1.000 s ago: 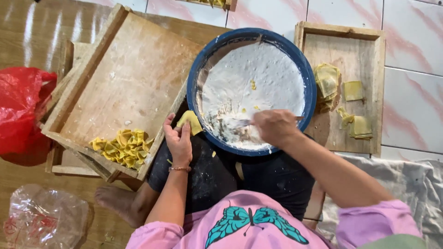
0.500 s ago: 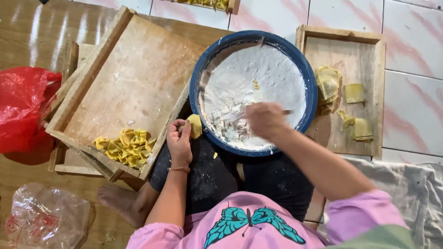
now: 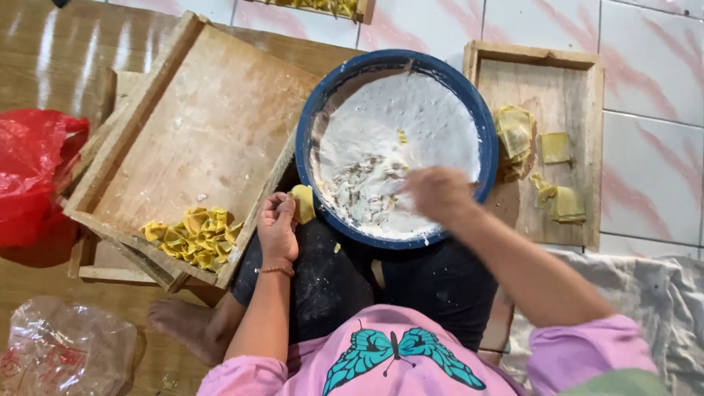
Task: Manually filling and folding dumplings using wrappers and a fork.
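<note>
A blue round basin point(image 3: 315, 117) full of white flour rests on my lap. Over its near right side hovers my right hand point(image 3: 438, 195), fingers curled downward; whether they pinch anything I cannot see. My left hand point(image 3: 277, 226) sits at the basin's near left rim, holding a yellow dough wrapper point(image 3: 302, 203). A pile of folded yellow dumplings point(image 3: 192, 236) lies in the near corner of the large wooden tray point(image 3: 205, 125) to the left.
A smaller wooden tray point(image 3: 579, 147) at right holds several yellow wrappers point(image 3: 515, 136). A red plastic bag point(image 3: 33, 172) lies far left, a clear plastic bag point(image 3: 62, 348) at bottom left, a grey cloth point(image 3: 645, 293) at right. My bare foot point(image 3: 183, 330) lies below the large tray.
My right hand has moved from the basin's right side toward its near middle. My left hand has shifted slightly with the wrapper.
</note>
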